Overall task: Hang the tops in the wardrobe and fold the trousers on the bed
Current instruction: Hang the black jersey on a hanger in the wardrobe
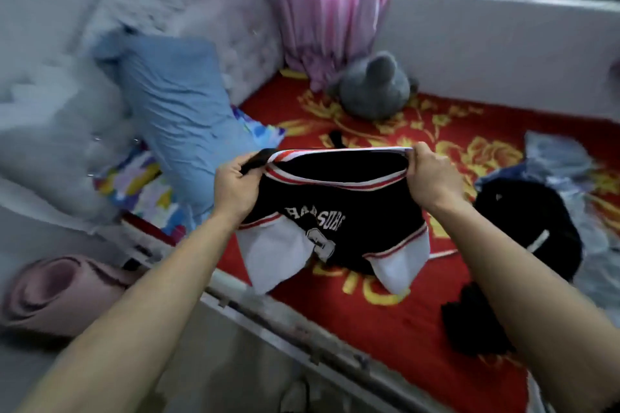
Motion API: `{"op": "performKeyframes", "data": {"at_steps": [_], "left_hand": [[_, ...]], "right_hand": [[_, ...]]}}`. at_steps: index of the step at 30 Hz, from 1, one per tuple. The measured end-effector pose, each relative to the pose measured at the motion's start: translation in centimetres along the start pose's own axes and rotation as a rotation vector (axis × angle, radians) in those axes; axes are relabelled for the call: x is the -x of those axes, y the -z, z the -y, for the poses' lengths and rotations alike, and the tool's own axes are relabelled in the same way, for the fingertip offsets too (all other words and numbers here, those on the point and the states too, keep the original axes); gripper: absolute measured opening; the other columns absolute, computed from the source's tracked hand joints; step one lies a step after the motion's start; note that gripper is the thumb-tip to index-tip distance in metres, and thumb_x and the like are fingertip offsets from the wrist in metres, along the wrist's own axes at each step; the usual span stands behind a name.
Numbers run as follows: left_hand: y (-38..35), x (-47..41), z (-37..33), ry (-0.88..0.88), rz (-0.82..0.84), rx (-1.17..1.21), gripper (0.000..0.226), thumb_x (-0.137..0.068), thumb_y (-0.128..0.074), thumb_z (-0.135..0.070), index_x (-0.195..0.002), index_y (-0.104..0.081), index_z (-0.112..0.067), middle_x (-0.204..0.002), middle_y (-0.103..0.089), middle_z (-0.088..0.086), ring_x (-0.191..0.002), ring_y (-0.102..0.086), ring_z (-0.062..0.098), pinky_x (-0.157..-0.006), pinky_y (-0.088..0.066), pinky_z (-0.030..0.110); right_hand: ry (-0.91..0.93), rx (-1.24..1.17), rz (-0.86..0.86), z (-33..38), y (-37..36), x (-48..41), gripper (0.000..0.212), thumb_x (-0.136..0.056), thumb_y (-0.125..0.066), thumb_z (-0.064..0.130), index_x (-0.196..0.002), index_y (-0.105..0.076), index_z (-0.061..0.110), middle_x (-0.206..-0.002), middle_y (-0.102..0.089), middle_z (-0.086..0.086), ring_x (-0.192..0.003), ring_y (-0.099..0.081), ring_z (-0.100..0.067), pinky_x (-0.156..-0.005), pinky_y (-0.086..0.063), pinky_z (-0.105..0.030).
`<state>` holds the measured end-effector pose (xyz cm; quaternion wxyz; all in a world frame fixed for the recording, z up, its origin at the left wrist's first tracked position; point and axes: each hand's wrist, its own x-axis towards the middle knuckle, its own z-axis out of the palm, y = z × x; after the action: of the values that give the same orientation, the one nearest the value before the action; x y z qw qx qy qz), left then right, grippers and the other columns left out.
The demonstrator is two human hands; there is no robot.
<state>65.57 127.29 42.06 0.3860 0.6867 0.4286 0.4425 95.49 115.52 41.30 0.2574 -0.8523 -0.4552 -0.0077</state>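
A black top (355, 221) with white sleeves, red-and-white striped trim and white lettering hangs in the air over the bed's near edge. Its striped opening is stretched wide between my hands. My left hand (236, 184) grips one end of that opening together with something black, possibly a hanger arm. My right hand (427, 174) pinches the other end. More dark clothes (526, 225) lie in a pile on the bed to the right, and a small black garment (469, 322) lies nearer the front.
The bed has a red cover with a gold flower pattern (385, 329). A grey plush toy (375, 87) sits at the back by a pink curtain (332, 7). Blue pillow (177, 104) and colourful bedding lie left. A rolled pink mat (60, 292) lies on the floor.
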Motion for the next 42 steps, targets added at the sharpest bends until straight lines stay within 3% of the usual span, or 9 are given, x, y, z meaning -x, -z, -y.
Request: {"op": "performKeyframes", "data": {"at_steps": [4, 9, 13, 18, 21, 25, 32, 36, 42], "left_hand": [[7.0, 2.9, -6.5, -0.008, -0.240, 0.026, 0.035, -0.089, -0.059, 0.000, -0.093, -0.072, -0.032, -0.087, -0.071, -0.019, -0.082, -0.062, -0.006, -0.084, -0.050, 0.020], [16.8, 10.3, -9.4, 0.114, -0.435, -0.039, 0.027, -0.092, -0.054, 0.004, -0.103, -0.071, -0.014, -0.092, -0.071, -0.003, -0.082, -0.064, 0.000, -0.081, -0.051, 0.016], [26.0, 17.7, -11.0, 0.229, -0.600, -0.127, 0.030, -0.087, -0.061, 0.007, -0.092, -0.070, -0.021, -0.087, -0.072, 0.000, -0.080, -0.067, 0.012, -0.077, -0.055, 0.022], [35.8, 27.9, -13.4, 0.217, -0.863, -0.212, 0.026, -0.078, -0.079, -0.005, -0.080, -0.075, -0.030, -0.082, -0.075, -0.007, -0.078, -0.069, 0.006, -0.077, -0.054, 0.023], [41.4, 34.3, -13.2, 0.226, -0.855, -0.351, 0.022, -0.081, -0.078, -0.015, -0.081, -0.075, -0.038, -0.075, -0.071, -0.022, -0.077, -0.066, -0.002, -0.073, -0.049, 0.018], [48.6, 43.2, -12.3, 0.299, -0.781, -0.516, 0.009, -0.090, -0.069, -0.018, -0.091, -0.078, -0.020, -0.078, -0.068, -0.019, -0.079, -0.065, 0.004, -0.063, -0.045, 0.016], [59.7, 54.5, -12.1, 0.552, -0.962, -0.070, 0.017, -0.092, -0.056, -0.021, -0.086, -0.069, -0.012, -0.083, -0.072, 0.006, -0.083, -0.068, 0.023, -0.072, -0.048, 0.033], [66.0, 58.2, -12.9, 0.502, -1.063, -0.443, 0.026, -0.077, -0.064, -0.041, -0.082, -0.062, -0.015, -0.078, -0.066, -0.002, -0.079, -0.063, 0.021, -0.071, -0.049, 0.036], [73.7, 60.6, -10.8, 0.356, -1.194, -0.944, 0.011, -0.084, -0.069, -0.031, -0.093, -0.070, -0.024, -0.091, -0.058, -0.002, -0.091, -0.057, 0.026, -0.074, -0.049, 0.038]], "right_hand": [[0.032, -0.565, 0.054, 9.3, 3.3, -0.5, 0.027, -0.104, -0.040, 0.024, -0.093, -0.059, 0.009, -0.099, -0.065, -0.013, -0.100, -0.059, -0.030, -0.077, -0.036, -0.033], [0.079, -0.890, 0.190, 20.8, 4.1, 5.1, 0.031, -0.101, -0.040, 0.028, -0.075, -0.051, 0.013, -0.077, -0.055, 0.004, -0.084, -0.051, -0.018, -0.075, -0.036, -0.035], [0.228, -0.890, 0.312, 28.7, 4.5, 11.5, 0.037, -0.097, -0.045, 0.032, -0.089, -0.061, 0.000, -0.089, -0.065, -0.009, -0.087, -0.056, -0.023, -0.072, -0.037, -0.035], [0.441, -0.926, 0.396, 37.5, 5.7, 20.2, 0.038, -0.094, -0.050, 0.034, -0.075, -0.058, 0.002, -0.073, -0.061, -0.009, -0.079, -0.058, -0.027, -0.078, -0.046, -0.045], [0.528, -0.907, 0.458, 42.2, 6.6, 26.4, 0.035, -0.095, -0.051, 0.034, -0.075, -0.060, 0.005, -0.072, -0.061, -0.005, -0.079, -0.058, -0.025, -0.076, -0.046, -0.042], [0.658, -0.867, 0.499, 47.8, 6.8, 36.3, 0.037, -0.096, -0.050, 0.030, -0.075, -0.059, 0.002, -0.073, -0.062, -0.013, -0.077, -0.057, -0.028, -0.071, -0.044, -0.041], [0.780, -0.754, 0.578, 57.3, 5.1, 52.3, 0.034, -0.098, -0.049, 0.032, -0.073, -0.057, 0.009, -0.069, -0.059, 0.001, -0.076, -0.056, -0.023, -0.065, -0.034, -0.032], [0.844, -0.744, 0.610, 61.4, 4.9, 57.7, 0.024, -0.095, -0.052, 0.036, -0.083, -0.064, 0.019, -0.080, -0.066, 0.007, -0.080, -0.061, -0.014, -0.070, -0.043, -0.032], [0.943, -0.662, 0.758, 67.2, 2.8, 61.4, 0.020, -0.097, -0.053, 0.037, -0.086, -0.063, 0.024, -0.081, -0.067, 0.002, -0.078, -0.065, -0.017, -0.072, -0.053, -0.040]]}}
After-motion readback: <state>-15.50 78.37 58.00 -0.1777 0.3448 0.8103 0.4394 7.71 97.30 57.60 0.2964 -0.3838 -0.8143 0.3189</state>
